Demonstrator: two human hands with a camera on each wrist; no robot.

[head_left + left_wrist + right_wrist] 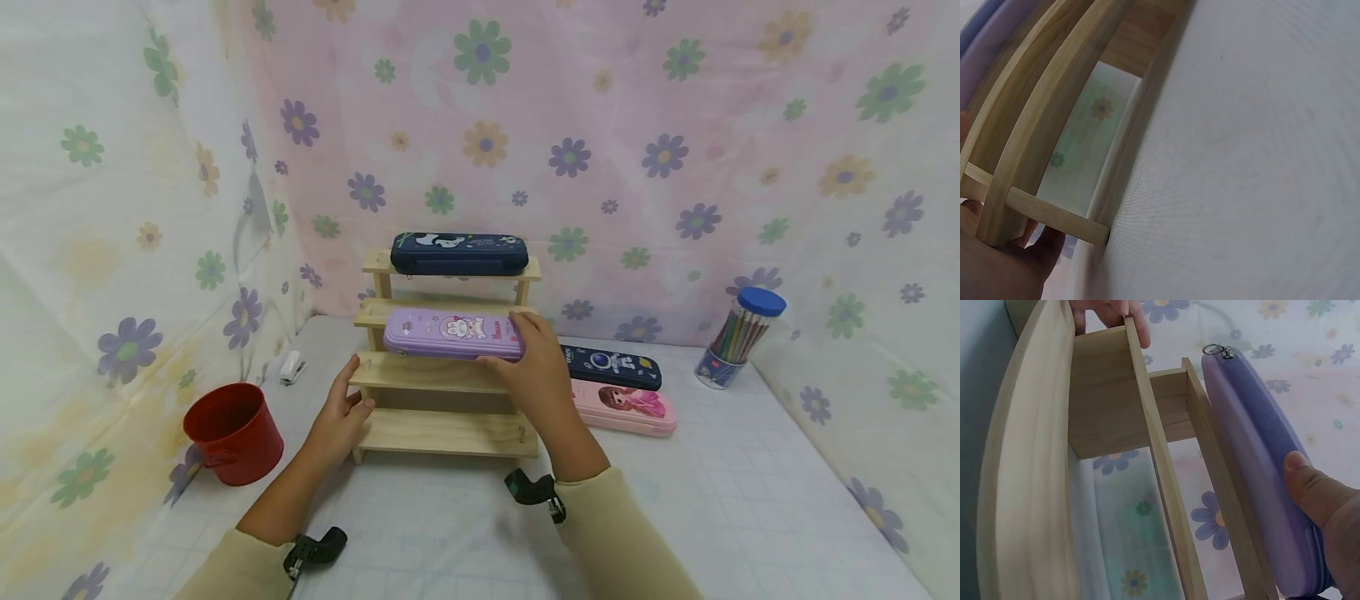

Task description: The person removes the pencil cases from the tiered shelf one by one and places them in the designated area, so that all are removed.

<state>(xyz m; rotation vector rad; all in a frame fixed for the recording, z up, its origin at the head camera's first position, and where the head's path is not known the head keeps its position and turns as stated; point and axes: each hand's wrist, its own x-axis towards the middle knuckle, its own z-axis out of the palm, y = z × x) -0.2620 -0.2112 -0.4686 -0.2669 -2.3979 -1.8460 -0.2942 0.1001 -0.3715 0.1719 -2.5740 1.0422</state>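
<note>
A purple pencil case (454,333) with a cartoon print is at the second tier of a stepped wooden rack (442,427). My right hand (537,375) holds its right end, thumb along the zipped front side in the right wrist view. Whether the case rests fully on the tier, I cannot tell. At the rack's left side my left hand (339,421) grips the end of a lower shelf board; in the left wrist view some of its fingers reach under the board (1054,125). A dark blue pencil case (459,255) with a panda print lies on the top tier.
Right of the rack lie a dark astronaut pencil case (622,367) and a pink pencil case (630,410). A tub of coloured pencils (720,367) with a blue lid stands farther right. On the left are a red bucket (243,442) and a small white stapler-like object (291,367).
</note>
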